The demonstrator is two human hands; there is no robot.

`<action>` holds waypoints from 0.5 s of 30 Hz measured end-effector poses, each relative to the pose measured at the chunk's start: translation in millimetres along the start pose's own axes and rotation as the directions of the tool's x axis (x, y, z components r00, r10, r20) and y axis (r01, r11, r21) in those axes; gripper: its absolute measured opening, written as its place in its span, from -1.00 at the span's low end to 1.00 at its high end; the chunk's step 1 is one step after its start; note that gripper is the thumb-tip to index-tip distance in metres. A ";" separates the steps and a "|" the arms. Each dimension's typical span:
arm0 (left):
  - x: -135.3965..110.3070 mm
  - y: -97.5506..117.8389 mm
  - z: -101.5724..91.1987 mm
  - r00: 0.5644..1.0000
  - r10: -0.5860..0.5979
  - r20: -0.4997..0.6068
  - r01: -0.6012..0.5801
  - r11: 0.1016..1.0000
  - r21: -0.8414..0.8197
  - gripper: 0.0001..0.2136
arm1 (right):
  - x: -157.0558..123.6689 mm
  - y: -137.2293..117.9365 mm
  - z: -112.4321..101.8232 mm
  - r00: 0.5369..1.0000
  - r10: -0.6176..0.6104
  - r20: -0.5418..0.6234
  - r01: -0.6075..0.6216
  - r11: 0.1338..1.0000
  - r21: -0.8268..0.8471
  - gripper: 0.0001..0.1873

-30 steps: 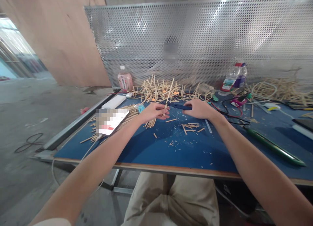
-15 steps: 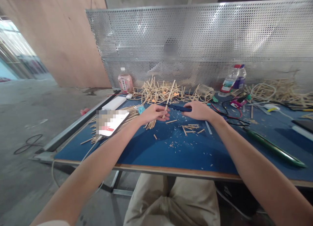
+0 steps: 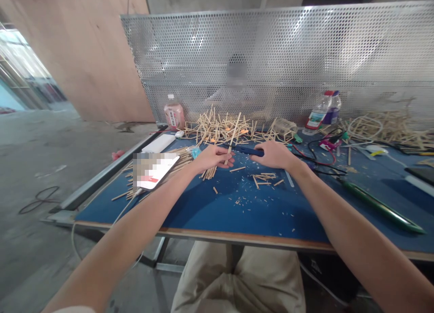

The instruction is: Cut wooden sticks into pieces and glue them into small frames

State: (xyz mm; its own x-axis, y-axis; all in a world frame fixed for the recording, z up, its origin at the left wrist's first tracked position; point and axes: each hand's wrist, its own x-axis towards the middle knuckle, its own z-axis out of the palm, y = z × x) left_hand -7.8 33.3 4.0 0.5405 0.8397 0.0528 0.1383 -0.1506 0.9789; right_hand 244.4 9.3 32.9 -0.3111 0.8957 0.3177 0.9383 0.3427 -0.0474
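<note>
My left hand [image 3: 212, 157] pinches a thin wooden stick [image 3: 233, 134] that leans up and to the right over the blue table [image 3: 210, 209]. My right hand [image 3: 274, 154] is closed around a dark blue tool [image 3: 244, 149] whose tip points left and meets the stick. A small bundle of sticks [image 3: 210, 172] lies under my left hand, and cut stick pieces [image 3: 266, 177] lie below my right hand. Fine wood chips are scattered on the table between my arms.
A tangled heap of sticks [image 3: 220, 125] sits behind my hands, before a perforated metal screen [image 3: 271, 55] with a person behind it. A phone [image 3: 152, 168], a white power bank [image 3: 158, 142], a pink bottle [image 3: 174, 113], two bottles [image 3: 322, 109], cables [image 3: 322, 159] and a green rod [image 3: 379, 205] lie around.
Both hands and the stick stay almost where they were. The view has shifted slightly.
</note>
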 end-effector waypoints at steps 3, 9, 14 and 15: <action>-0.4 0.6 -0.6 0.999 0.002 -0.033 -0.001 1.000 0.025 -0.78 | 0.2 -3.0 1.1 1.000 0.001 -0.001 -0.001 1.000 0.003 -0.42; -2.4 3.9 -2.5 0.998 -0.010 -0.059 0.013 0.998 0.054 -0.81 | 0.7 -3.9 2.7 0.999 -0.015 0.031 0.014 0.999 0.047 -0.32; -4.3 8.9 -1.6 0.998 -0.022 -0.064 0.025 0.999 0.048 -0.80 | 2.0 -3.6 3.0 0.997 -0.047 0.062 0.043 0.997 0.064 -0.32; -4.8 10.0 -1.3 0.998 -0.025 -0.064 0.028 0.998 0.049 -0.80 | 2.1 -3.8 2.9 0.996 -0.053 0.065 0.049 0.996 0.069 -0.32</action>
State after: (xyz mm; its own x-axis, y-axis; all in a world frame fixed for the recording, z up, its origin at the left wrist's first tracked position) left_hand -10.1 28.5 13.7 0.4828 0.8748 0.0405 0.1941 -0.1520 0.9691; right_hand 239.8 10.7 31.0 -0.3697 0.8927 0.2575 0.9093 0.4046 -0.0974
